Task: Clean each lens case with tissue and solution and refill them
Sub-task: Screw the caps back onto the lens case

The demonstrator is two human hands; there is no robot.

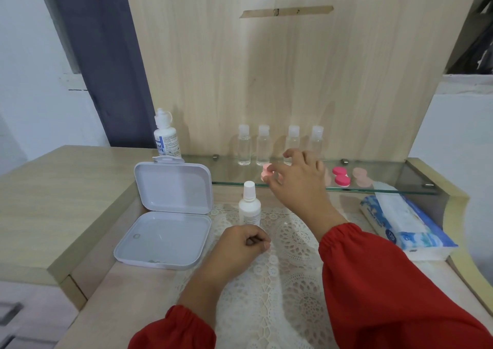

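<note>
My right hand [296,178] reaches over the glass shelf [386,188] and pinches a light pink lens case [266,172] at its left end. A bright pink lens case [341,176] and a pale peach lens case [361,176] lie further right on the shelf. My left hand [240,242] rests on the lace mat [288,263] with its fingers curled and nothing in them. A small white solution bottle [250,204] stands just beyond it. A tissue pack [405,223] lies at the right.
An open white plastic box [170,210] sits left of the mat. A larger solution bottle [165,135] stands at the shelf's left end. Several small clear bottles [280,146] line the shelf's back against a wooden panel.
</note>
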